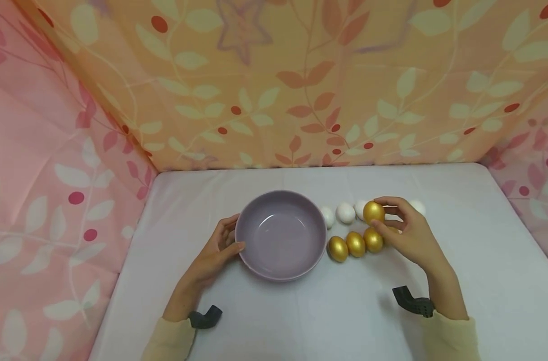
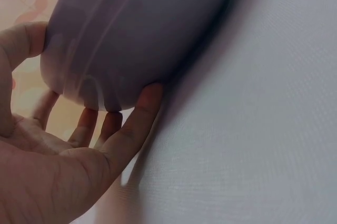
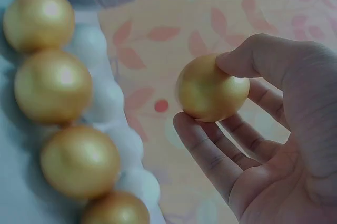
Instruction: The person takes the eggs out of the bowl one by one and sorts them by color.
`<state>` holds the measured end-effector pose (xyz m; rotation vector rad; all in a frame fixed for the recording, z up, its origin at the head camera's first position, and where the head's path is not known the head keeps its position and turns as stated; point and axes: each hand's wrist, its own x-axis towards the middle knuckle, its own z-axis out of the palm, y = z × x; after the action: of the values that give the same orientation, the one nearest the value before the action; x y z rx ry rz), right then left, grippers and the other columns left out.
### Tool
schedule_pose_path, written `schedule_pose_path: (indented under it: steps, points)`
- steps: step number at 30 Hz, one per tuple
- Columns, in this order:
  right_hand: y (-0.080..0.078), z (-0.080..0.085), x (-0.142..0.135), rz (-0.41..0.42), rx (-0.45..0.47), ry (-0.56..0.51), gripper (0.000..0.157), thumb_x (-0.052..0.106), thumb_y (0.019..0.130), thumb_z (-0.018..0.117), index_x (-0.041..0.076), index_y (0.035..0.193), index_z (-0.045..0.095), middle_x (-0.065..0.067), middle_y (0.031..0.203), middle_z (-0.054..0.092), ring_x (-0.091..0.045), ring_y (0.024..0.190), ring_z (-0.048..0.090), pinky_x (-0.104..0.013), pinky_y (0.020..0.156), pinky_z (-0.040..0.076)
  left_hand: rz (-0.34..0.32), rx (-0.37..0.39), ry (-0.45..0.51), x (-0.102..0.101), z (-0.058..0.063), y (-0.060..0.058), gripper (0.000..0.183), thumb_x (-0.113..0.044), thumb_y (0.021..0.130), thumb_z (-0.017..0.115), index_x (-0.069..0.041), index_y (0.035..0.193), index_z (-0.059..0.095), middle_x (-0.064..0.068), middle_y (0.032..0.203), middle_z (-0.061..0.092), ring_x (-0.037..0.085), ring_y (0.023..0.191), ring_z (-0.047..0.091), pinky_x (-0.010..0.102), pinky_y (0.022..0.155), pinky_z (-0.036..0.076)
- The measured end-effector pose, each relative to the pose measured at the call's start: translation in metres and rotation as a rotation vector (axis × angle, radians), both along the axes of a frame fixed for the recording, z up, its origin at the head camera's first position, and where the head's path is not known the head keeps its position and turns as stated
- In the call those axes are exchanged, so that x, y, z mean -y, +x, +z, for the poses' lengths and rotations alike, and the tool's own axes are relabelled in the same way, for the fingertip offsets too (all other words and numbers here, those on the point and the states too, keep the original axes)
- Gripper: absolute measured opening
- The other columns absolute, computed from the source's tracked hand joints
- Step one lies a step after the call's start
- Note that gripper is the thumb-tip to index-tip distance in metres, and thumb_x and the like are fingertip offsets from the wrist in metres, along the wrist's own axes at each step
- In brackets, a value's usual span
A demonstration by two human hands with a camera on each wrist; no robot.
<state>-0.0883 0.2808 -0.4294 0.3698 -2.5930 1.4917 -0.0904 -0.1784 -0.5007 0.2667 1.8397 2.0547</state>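
Note:
A lilac bowl (image 1: 280, 235) with a glossy inside sits on the white table. My left hand (image 1: 215, 253) grips its left side, the thumb at the rim and the fingers spread along the outer wall (image 2: 126, 39). Over on the right, my right hand (image 1: 409, 233) pinches a golden egg (image 1: 374, 213) between thumb and fingertips. In the right wrist view this egg (image 3: 210, 89) is raised above the others. Below it lies a row of several golden eggs (image 1: 356, 244), starting beside the bowl; the right hand partly hides the row's far end.
Behind the golden row runs a line of several white eggs (image 1: 346, 213), partly covered by the right hand and the held egg. Patterned cloth (image 1: 301, 100) hangs along the table's back edge, with pink cloth (image 1: 52, 200) at the left side. Each wrist wears a black mount (image 1: 206, 317).

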Motion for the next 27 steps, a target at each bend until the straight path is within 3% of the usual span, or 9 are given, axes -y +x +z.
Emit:
schedule_pose_path:
  steps: [6,12,17,27]
  points:
    - [0.002,0.0,-0.018,-0.048,-0.048,0.073,0.051,0.0,0.092,0.079,0.003,0.139,0.059,0.019,0.131,0.057,0.009,0.115,0.058,-0.004,0.088,0.052,0.01,-0.004,-0.016,0.001,0.001,0.0,0.075,-0.003,0.099,0.067,-0.016,0.162,0.028,0.011,0.167,0.033,0.022,0.15,0.039,0.029,0.104,0.054]
    - [0.004,-0.004,-0.031,-0.058,-0.036,0.144,0.05,0.003,0.092,0.08,0.002,0.138,0.06,0.011,0.132,0.056,0.014,0.112,0.056,-0.004,0.087,0.052,0.01,0.004,-0.03,0.0,0.002,0.002,0.076,-0.006,0.099,0.069,-0.017,0.162,0.029,0.012,0.167,0.032,0.029,0.153,0.034,0.028,0.105,0.053]
    - [0.004,-0.006,-0.041,-0.095,-0.017,0.171,0.051,0.008,0.093,0.081,0.005,0.139,0.06,0.008,0.131,0.058,0.015,0.11,0.055,-0.003,0.086,0.051,0.01,0.01,-0.019,-0.001,0.001,-0.001,0.075,-0.005,0.099,0.068,-0.018,0.162,0.03,0.01,0.166,0.034,0.023,0.15,0.039,0.03,0.105,0.053]
    - [0.006,-0.012,-0.061,-0.157,0.037,0.255,0.049,0.013,0.095,0.08,-0.001,0.137,0.059,-0.025,0.13,0.063,0.022,0.102,0.048,0.0,0.08,0.048,0.008,0.002,-0.035,-0.001,0.001,0.0,0.075,-0.005,0.099,0.069,-0.017,0.162,0.03,0.012,0.168,0.032,0.029,0.153,0.035,0.029,0.106,0.052]
